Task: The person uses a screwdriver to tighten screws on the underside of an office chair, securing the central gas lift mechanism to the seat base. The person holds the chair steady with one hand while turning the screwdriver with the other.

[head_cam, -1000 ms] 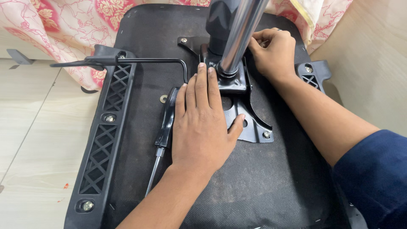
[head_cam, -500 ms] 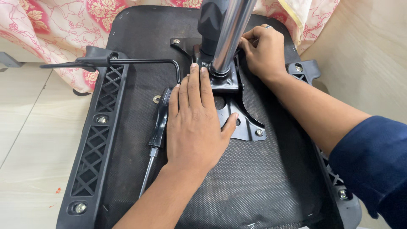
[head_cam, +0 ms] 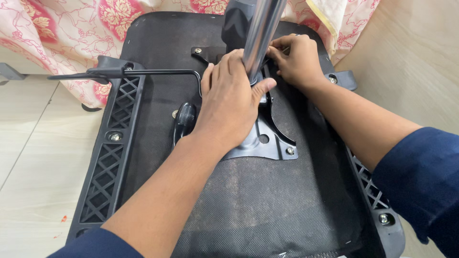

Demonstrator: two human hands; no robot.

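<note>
Looking down from a head-worn camera at an upturned office chair seat [head_cam: 267, 210], its black fabric underside facing up, lying on a pale tiled floor [head_cam: 28, 157] beside a pink floral cloth [head_cam: 57, 28]. A black metal mounting plate [head_cam: 260, 143] sits at the middle of the seat, and a shiny chrome gas-lift column [head_cam: 260, 33] rises from it toward the camera.

The person's left hand [head_cam: 229, 107] lies flat on the plate, fingers stretched forward and not closed on anything, with the thumb touching the base of the column. The right hand [head_cam: 296, 59] is curled at the far side of the column, fingers pinched together over the plate's far edge; whether they grip a small part or tool cannot be told, since the hand hides it.

A screwdriver with a dark handle [head_cam: 184, 119] lies on the seat just beside the left wrist, untouched. A thin black lever rod [head_cam: 143, 73] runs out to the left from the plate. Black plastic lattice armrest brackets [head_cam: 110, 167] line both sides of the seat, with bolts showing in them. One bolt [head_cam: 289, 150] shows in the plate's near corner.

The step in hand appears to be steadying the plate while the right hand works at a far fastening. A next move would likely call for keeping the plate pressed still.
</note>
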